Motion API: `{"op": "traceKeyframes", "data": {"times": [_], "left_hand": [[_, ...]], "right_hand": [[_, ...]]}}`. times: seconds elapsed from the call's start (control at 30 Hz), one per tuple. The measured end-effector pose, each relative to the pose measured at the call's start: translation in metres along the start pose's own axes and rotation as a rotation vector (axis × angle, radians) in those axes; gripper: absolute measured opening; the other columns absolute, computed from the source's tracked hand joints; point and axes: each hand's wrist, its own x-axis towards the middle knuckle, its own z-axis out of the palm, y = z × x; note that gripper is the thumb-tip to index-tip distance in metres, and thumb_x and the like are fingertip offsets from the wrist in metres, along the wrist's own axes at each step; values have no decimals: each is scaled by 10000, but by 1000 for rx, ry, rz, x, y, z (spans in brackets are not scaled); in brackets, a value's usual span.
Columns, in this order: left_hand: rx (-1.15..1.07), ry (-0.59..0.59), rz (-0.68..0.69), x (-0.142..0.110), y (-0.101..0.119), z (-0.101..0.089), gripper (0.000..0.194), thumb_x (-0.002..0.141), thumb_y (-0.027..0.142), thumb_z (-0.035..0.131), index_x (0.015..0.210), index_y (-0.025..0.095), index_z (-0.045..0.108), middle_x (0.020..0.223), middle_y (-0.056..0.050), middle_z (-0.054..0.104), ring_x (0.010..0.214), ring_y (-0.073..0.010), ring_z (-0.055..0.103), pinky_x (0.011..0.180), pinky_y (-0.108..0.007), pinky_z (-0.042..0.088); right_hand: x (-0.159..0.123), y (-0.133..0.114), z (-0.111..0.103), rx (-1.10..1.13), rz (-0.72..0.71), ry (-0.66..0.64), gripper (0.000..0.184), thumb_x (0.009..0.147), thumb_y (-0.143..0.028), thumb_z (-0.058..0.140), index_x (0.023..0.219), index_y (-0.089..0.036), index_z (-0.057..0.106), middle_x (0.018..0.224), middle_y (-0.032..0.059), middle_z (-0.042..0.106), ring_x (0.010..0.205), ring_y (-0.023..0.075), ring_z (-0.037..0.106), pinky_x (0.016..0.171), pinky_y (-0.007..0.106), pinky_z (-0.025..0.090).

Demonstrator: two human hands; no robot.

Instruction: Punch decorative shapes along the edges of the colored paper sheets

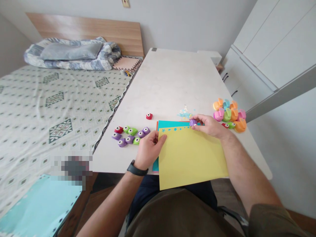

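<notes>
A yellow paper sheet lies over a blue sheet, its near edge hanging past the table's front. Small shapes, a star among them, are cut in a row along its far edge, and blue shows through them. My left hand pinches the yellow sheet's left edge, thumb on top. At the far edge, my right hand grips a purple craft punch between thumb and fingers. The paper's edge meets the punch there; how deep it sits inside is hidden.
Several small red, green and purple punches stand left of the paper, with a single red punch farther back. Larger colourful punches cluster at right. Paper bits lie behind the sheets. A bed adjoins the white table.
</notes>
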Motion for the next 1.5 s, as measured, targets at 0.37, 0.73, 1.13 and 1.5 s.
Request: {"op": "traceKeyframes", "data": {"times": [0.37,0.73,1.13,1.5], "left_hand": [[-11,11,-11,0,-1,1,333,908,530,658,881,199,680,723,-19,672,608,-145,557,516,-236,396],[-50,9,-30,0,0,2,304,907,507,671,876,205,678,724,-15,677,597,-137,549,499,-229,387],[-45,10,-43,-1,3,2,332,910,535,665,877,204,676,731,-19,686,605,-142,567,506,-235,403],[-46,-11,-44,0,2,1,321,922,528,656,925,208,682,787,-28,712,648,-152,599,536,-240,427]], "right_hand": [[-4,-4,1,-74,-24,-83,352,832,-437,782,1109,-230,720,1100,54,734,1044,248,668,977,405,509],[-4,-4,4,-46,-23,-89,325,799,-399,800,1051,-216,708,1017,53,734,980,233,675,919,384,532],[-3,-4,8,-54,0,-59,289,770,-385,809,978,-209,714,938,45,740,892,222,674,848,378,534],[-3,-2,10,-46,0,-34,290,763,-389,815,968,-213,708,940,44,739,894,221,670,851,378,527]]}}
